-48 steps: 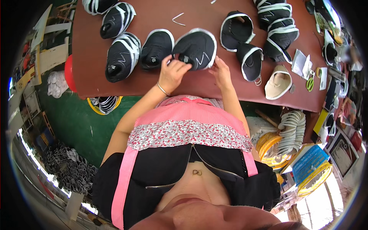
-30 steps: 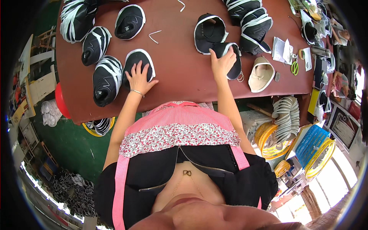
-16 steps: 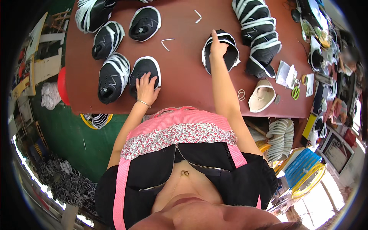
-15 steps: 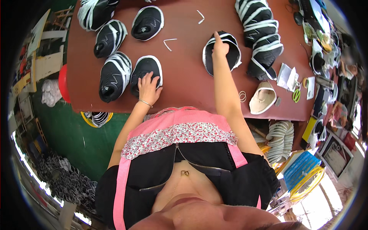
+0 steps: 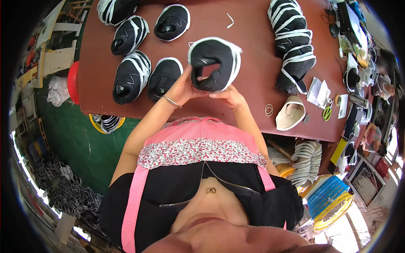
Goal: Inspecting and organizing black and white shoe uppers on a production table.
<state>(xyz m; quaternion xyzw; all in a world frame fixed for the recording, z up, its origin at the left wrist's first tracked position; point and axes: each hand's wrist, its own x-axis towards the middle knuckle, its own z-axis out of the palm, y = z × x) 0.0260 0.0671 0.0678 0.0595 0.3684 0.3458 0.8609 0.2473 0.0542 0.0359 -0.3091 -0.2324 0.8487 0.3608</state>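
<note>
A person's left hand (image 5: 184, 90) and right hand (image 5: 233, 98) close on the near side of a black, white-rimmed shoe upper (image 5: 228, 65), lifted between them over a brown table (image 5: 253, 25). The left wrist, with its bangle (image 5: 172, 101), is just beside a second upper (image 5: 162, 80); whether they touch cannot be told. Rightward, a broad stretch of tabletop runs to a nested stack (image 5: 291, 46). Nearer the front edge sit two rings (image 5: 265, 110), a beige upper (image 5: 291, 114) and green scissors (image 5: 327, 113). An apron (image 5: 202, 143) meets that edge.
</note>
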